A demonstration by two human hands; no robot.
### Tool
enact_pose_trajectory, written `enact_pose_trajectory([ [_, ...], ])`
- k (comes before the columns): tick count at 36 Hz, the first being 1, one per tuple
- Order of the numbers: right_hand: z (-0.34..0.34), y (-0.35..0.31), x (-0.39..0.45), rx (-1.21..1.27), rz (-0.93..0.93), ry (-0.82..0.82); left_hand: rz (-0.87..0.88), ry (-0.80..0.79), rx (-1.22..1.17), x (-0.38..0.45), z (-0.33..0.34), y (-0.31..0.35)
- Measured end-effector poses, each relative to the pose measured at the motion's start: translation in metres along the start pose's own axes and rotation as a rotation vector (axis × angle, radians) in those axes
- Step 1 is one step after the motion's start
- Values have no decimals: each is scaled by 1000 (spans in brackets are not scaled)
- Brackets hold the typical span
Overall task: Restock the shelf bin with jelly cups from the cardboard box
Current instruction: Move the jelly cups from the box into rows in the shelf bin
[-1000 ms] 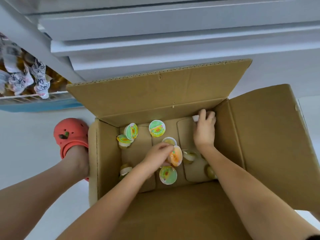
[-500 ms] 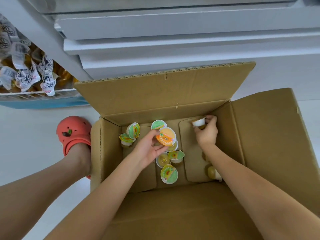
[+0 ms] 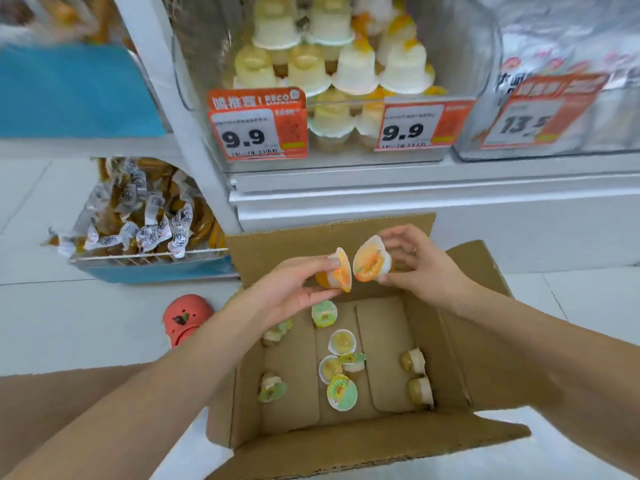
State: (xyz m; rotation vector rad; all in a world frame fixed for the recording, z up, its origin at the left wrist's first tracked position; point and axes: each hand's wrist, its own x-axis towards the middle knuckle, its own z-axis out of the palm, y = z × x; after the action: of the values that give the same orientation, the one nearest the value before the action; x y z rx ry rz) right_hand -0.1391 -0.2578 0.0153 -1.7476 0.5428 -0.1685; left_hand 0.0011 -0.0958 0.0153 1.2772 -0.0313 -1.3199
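Pinching one orange jelly cup (image 3: 337, 271) in the left hand (image 3: 294, 289), another (image 3: 370, 259) in the right hand (image 3: 420, 268), above the cardboard box (image 3: 450, 341).

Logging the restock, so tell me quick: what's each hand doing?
Left hand: holding an orange-lidded jelly cup.
Right hand: holding another orange-lidded cup.

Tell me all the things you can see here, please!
cardboard box: one, brown, open on the floor
loose jelly cups: about nine, mostly green or yellow, on the box bottom
held jelly cups: two, orange lids, one in each hand above the box
shelf bin: one, clear, on the shelf, stacked with pale jelly cups
price tags: three, orange and white, on the bin fronts
wrapped snacks: a heap, brown and white, in a low rack at left
shoe: one, red, beside the box
left hand: pinches one cup
right hand: pinches the other cup
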Motion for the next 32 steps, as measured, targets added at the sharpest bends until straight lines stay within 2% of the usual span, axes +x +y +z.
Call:
enact_pose_trajectory([
  [5, -4, -68, -24, -182, -241, -89, 95, -138, 154, -48, 32, 36],
  [8, -6, -89, -34, -91, -303, -103, 132, -152, 127, -68, 44, 48],
  [14, -3, -103, -35, 55, -314, -227, 178, -145, 11, -86, 51, 55],
  [20, -5, -108, -20, -9, -328, -208, 143, -145, -36, -85, 54, 59],
  [24, -7, -113, -13, -57, -316, -269, 145, -155, -51, -86, 53, 63],
  [28, -2, -117, -9, -94, -302, -250, 150, -93, -98, -85, 52, 68],
  [32, -2, -118, -9, -115, -263, -310, 104, -47, -105, -85, 50, 67],
])
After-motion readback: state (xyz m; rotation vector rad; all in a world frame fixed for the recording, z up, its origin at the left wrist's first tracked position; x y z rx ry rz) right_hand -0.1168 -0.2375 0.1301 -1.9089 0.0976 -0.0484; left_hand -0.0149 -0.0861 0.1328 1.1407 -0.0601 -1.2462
